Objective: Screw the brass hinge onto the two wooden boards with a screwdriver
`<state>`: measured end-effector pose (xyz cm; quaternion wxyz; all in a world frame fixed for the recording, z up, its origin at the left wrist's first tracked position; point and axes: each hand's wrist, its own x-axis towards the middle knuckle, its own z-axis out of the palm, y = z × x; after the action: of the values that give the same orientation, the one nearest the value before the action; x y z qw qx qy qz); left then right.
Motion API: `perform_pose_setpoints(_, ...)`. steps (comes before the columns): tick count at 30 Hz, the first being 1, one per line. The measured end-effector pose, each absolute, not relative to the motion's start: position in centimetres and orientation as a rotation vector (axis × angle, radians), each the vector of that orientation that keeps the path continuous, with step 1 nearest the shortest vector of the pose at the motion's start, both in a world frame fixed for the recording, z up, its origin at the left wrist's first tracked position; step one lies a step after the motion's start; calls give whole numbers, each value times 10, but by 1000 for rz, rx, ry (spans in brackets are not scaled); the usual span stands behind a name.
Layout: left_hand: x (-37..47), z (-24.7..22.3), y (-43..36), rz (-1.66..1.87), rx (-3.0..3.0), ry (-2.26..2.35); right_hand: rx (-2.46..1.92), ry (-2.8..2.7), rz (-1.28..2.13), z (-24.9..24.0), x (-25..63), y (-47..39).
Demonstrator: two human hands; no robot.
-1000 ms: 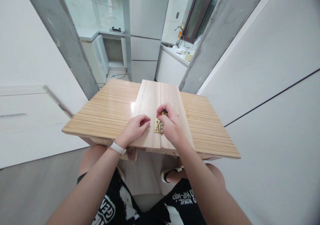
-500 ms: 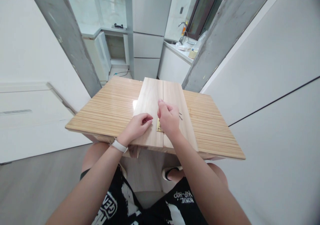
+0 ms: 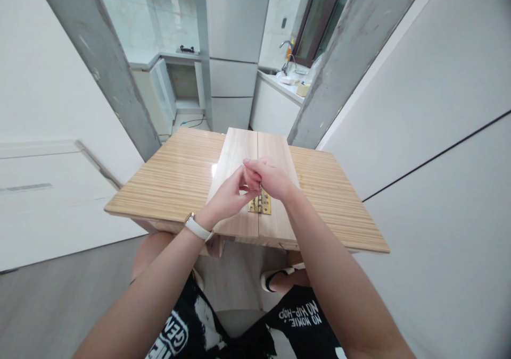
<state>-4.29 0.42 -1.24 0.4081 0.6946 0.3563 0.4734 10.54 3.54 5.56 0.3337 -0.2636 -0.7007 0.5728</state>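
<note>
Two pale wooden boards lie side by side on the wood-grain table. A brass hinge rests across the seam between them, near the front. My left hand, with a white watch at the wrist, is closed just left of the hinge and meets the fingers of the other hand. Above the hinge, my right hand has its fingers pressed together. What either hand pinches is too small or hidden to make out.
Grey wall edges stand left and right beyond the table. Behind are a tall cabinet, an open low cupboard and a counter with a faucet. My knees are under the table's front edge.
My left hand has moved right and up to meet my right hand. My right hand has turned leftward, and more of the hinge shows. The thin dark pieces on the right board no longer show.
</note>
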Motion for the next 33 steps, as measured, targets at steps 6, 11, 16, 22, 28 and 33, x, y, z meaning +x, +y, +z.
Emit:
perform_pose_setpoints(6, -35, -13, 5, 1233, 1668, 834, -944, -1975, 716, 59, 106, 23)
perform_pose_setpoints(11, -32, -10, -3, 1271, 1853, 913, -1263, -2024, 119, 78, 118, 4)
perform_pose_setpoints(16, -30, -7, -6, 1313, 1859, 993, -1513, -2229, -183, 101, 123, -17)
perform_pose_setpoints(22, -26, -10, -3, 1352, 1804, 1040, -1520, -2375, -338, 99, 116, -20)
perform_pose_setpoints(28, -30, -7, 3, 1294, 1838, 1046, -1398, -2470, -210, 98, 118, -8)
perform_pose_setpoints(33, -40, 0, 8, 1183, 1853, 853, -1290, -2511, -88, 100, 130, -2)
